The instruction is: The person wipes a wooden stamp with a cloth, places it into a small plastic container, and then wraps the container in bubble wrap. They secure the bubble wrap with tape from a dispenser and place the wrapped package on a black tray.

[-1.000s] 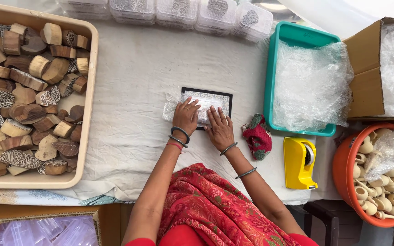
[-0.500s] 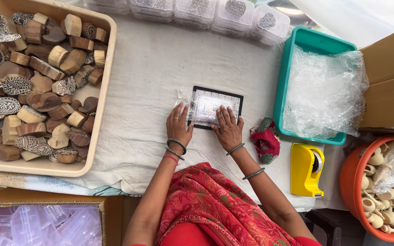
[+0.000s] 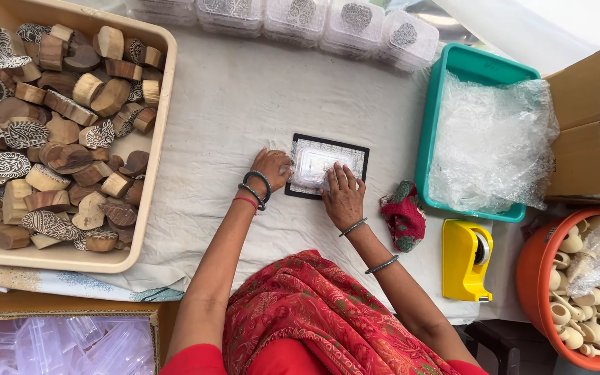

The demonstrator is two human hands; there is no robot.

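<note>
On the black tray (image 3: 355, 150), left hand (image 3: 272, 169) and right hand (image 3: 344, 197) press a clear packet (image 3: 312, 164).

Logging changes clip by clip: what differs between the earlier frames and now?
Little changed. Both hands stayed on the clear plastic box on the black pad; the left hand shifted slightly to its left edge, the right hand keeps pressing its near side. The tray of wooden blocks, teal bin and yellow tape dispenser stayed put.

Both arms reach forward over the table, elbows bent, forearms angling toward each other. The left hand (image 3: 272, 169) lies palm down with fingers curled inward. The right hand (image 3: 344, 196) lies flat, its 4 fingers extended forward.
</note>
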